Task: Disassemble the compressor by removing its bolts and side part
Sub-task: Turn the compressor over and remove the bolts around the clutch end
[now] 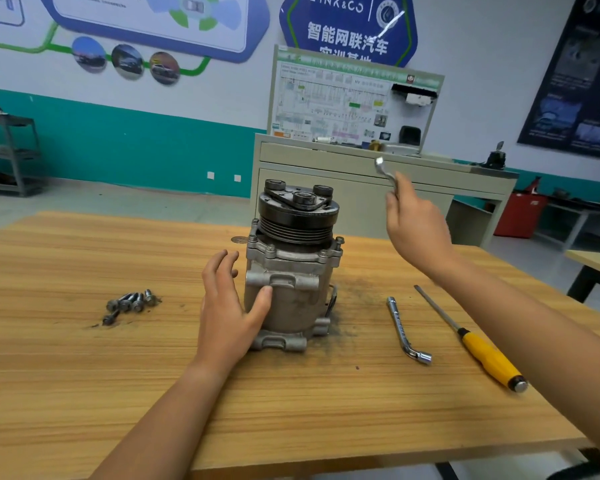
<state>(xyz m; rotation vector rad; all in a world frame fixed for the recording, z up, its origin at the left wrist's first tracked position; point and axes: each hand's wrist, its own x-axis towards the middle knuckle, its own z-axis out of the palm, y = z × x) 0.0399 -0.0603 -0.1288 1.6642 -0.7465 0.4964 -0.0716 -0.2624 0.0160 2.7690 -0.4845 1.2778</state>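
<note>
Bolts (130, 303), perhaps 6, left of compressor (293, 296); left hand (227, 306) touches it loosely; right hand (416, 230) grips wrench (383, 170).

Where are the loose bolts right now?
The bolts lie in a small pile on the table, in the head view's left half, just left of the left hand that rests on the compressor.
</note>
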